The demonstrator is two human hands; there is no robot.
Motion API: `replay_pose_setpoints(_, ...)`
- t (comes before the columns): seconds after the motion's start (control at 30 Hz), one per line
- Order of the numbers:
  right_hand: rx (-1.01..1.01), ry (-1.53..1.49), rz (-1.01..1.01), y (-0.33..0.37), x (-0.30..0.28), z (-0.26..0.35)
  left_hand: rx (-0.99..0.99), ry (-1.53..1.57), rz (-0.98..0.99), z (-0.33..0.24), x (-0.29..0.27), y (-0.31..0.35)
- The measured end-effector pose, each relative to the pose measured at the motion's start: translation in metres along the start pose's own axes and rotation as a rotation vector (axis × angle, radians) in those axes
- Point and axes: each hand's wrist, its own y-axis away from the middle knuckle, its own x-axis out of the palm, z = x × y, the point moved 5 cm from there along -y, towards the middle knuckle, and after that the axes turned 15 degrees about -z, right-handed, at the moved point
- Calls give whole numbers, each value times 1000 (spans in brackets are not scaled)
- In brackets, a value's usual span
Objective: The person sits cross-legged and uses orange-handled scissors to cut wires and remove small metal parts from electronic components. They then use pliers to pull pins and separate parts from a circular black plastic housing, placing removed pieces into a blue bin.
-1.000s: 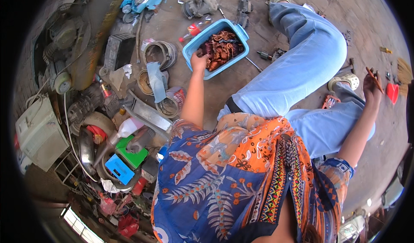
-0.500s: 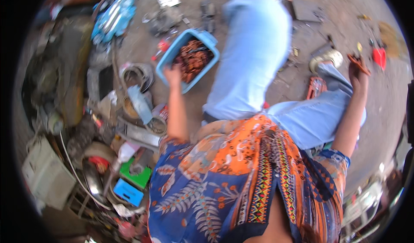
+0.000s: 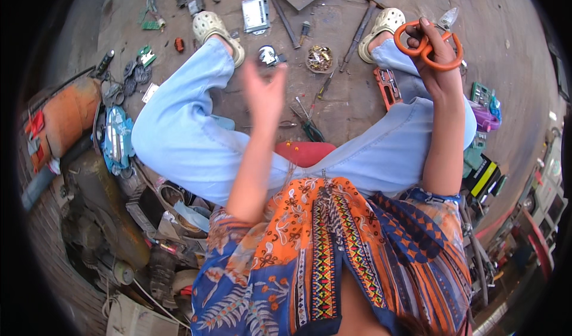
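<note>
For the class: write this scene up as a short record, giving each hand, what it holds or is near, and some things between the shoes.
left hand: blurred, open, seemingly empty
nearest it: black-and-white object
right hand: raised, gripping scissors
scissors' handles: orange
between the shoes: white box, hammer, bowl
bowl's contents: small brass-coloured pieces

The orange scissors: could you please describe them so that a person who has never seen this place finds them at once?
Start from the person's right leg in light blue jeans, then look to the right hand. It holds the scissors. Unlike the boxy orange tool near that leg, they have two round loop handles.
</note>
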Motion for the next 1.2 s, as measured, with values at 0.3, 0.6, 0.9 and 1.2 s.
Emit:
replay_pose_setpoints(0.3, 86, -134, -72, 31, 23, -11, -1196, 189, 308, 182, 139, 68)
replay_pose_setpoints(0.6, 62, 27, -41, 32, 14, -32, -782, -9, 296, 140, 72, 57)
replay_pose_setpoints(0.9, 76, -24, 29, -1, 13, -46, -724, 14, 358, 78, 39, 73)
replay_pose_setpoints(1.2, -228, 586, 171, 21, 25, -84, -615, 97, 400, 59, 4, 78)
